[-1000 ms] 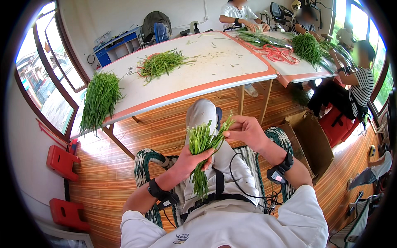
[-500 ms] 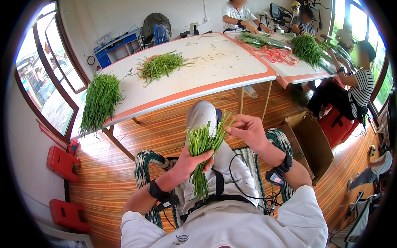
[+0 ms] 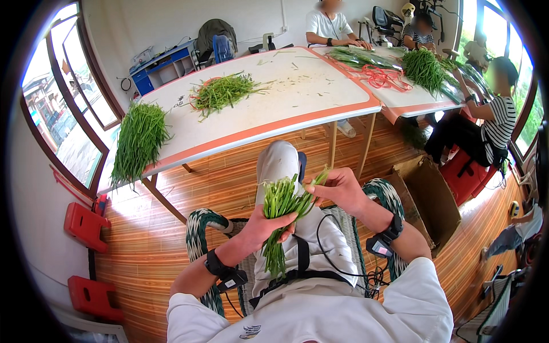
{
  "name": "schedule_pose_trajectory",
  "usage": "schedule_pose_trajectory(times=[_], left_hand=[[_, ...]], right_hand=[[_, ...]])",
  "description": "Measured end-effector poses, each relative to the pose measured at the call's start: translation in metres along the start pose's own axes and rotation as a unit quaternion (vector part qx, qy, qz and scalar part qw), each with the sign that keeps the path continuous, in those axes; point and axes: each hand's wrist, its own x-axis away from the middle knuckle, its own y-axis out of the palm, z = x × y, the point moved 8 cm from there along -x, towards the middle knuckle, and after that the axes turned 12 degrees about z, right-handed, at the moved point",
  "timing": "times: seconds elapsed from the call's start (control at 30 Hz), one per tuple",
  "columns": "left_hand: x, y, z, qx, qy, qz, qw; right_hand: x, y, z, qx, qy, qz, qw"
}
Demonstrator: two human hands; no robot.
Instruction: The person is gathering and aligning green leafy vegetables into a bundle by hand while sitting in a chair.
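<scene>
Above my lap, my left hand [image 3: 267, 225] is closed around the middle of a bunch of chives [image 3: 280, 197], long thin green stalks with pale cut ends pointing up and away. Their lower ends hang down below my fist. On the right side of the bunch, my right hand [image 3: 338, 187] pinches a few stalks that lean out from the others, thumb against fingers. Its fingertips touch the pale ends there. The exact number of stalks in the pinch is hidden.
A white table [image 3: 274, 117] with an orange border stands ahead. It bears a loose pile of green stalks [image 3: 224, 91] and a large bundle of chives [image 3: 139, 140]. A cardboard box [image 3: 429, 200] stands at right. Red stools [image 3: 86, 226] are at left. Co-workers [image 3: 331, 26] sit at another table.
My right hand has shifted slightly left and down, closer to the bunch, and now pinches the leaning stalks lower. A co-worker across the table has leaned back upright.
</scene>
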Motion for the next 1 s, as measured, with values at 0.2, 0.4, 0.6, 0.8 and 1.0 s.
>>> schedule_pose_trajectory(times=[0.2,0.4,0.6,0.8,1.0], left_hand=[[-0.001,-0.004,0.001,0.044,-0.017,0.018,0.999],[-0.009,-0.023,-0.007,0.083,-0.057,0.086,0.991],[-0.027,-0.049,-0.002,0.117,-0.02,0.115,0.986],[-0.018,-0.023,0.001,0.11,-0.025,0.071,0.991],[-0.006,-0.005,-0.004,0.074,-0.033,0.058,0.995]], right_hand=[[-0.004,-0.013,-0.001,-0.024,-0.033,0.044,0.998],[0.001,-0.015,-0.012,-0.052,-0.033,-0.03,0.998],[0.028,0.009,-0.037,-0.117,-0.063,-0.261,0.956],[0.027,0.037,-0.002,0.011,-0.035,-0.172,0.984],[0.018,0.032,0.007,0.207,-0.141,-0.037,0.967]])
